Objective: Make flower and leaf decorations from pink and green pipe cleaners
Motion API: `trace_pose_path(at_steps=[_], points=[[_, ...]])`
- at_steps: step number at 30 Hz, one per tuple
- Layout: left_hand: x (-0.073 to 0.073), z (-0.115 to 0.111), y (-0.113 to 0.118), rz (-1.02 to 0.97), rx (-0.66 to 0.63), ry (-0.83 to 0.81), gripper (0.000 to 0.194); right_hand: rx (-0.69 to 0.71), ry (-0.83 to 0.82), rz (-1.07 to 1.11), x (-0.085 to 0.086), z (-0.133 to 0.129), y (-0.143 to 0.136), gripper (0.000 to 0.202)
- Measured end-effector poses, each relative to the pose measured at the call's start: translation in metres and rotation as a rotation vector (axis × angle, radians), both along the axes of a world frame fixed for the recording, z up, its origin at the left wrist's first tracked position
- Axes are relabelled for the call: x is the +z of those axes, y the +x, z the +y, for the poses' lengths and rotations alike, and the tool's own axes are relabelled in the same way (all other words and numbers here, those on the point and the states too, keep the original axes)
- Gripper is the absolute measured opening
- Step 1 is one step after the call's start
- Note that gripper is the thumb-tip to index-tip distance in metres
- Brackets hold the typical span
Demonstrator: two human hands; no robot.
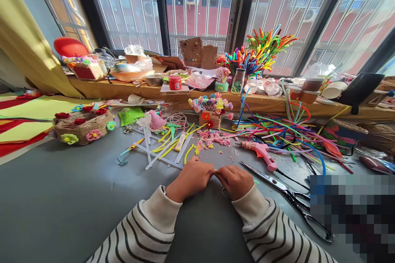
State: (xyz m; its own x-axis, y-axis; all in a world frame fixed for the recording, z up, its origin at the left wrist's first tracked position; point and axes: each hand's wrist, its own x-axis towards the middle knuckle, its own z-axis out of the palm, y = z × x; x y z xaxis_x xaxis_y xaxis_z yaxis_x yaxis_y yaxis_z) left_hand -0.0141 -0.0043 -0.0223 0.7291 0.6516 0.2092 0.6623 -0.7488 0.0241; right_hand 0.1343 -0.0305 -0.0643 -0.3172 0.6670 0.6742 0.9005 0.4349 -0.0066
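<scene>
- Meeting at the fingertips, the two hands work low over the smooth grey table (77,197). Left hand (196,174): closed, fingers curled in, thumb and forefinger pinching. Right hand (237,181): closed likewise, pinching from the other side.
- Pale bit (215,171) between the fingertips, mid-table; mostly covered, material and shape cannot be told.
- Thin rounded loop (225,193) partly under the right hand; rest hidden.
- Sleeves (135,230): knit, off-white with dark stripes, ribbed cuffs.
- Scissors (275,182) right of the right hand: long, shiny metal, blades pointing away to the left.
- Glue gun (261,153) beyond them: pink, smooth plastic, black cord.
- Crumbly, nubbly pink and yellow scraps (212,137) beyond the hands.
- Glue sticks (165,156) beyond the left hand: straight, translucent, crossing; curved yellow stems (189,154) among them.
- Heap of stems (286,131) far right: slender, tangled, many colours.
- Basket (80,134) far left: coarse cord wall, angular sides, red, yellow and pink fuzzy flowers.
- Small woven pot (210,120), boxy, carrying a soft flower bunch (212,102).
- Behind, a ledge (148,91) draped in mustard cloth.
</scene>
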Motion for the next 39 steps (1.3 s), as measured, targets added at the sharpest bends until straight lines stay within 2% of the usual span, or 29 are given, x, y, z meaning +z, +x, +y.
trace_pose_path(at_steps=[10,22,29,39], points=[[0.002,-0.002,0.002,-0.058,0.026,-0.023,0.028,0.025,-0.015,0.026,0.001,0.003,0.001,0.032],[-0.001,0.001,0.0,-0.171,0.051,-0.319,0.036,0.047,0.116,-0.022,0.01,0.0,-0.002,0.03],[0.005,0.003,0.0,-0.226,0.019,-0.5,0.037,0.052,0.194,-0.023,0.013,-0.003,-0.003,0.031],[-0.001,0.009,-0.002,-0.396,-0.036,-0.803,0.035,0.092,0.246,0.03,0.016,-0.006,-0.006,0.025]])
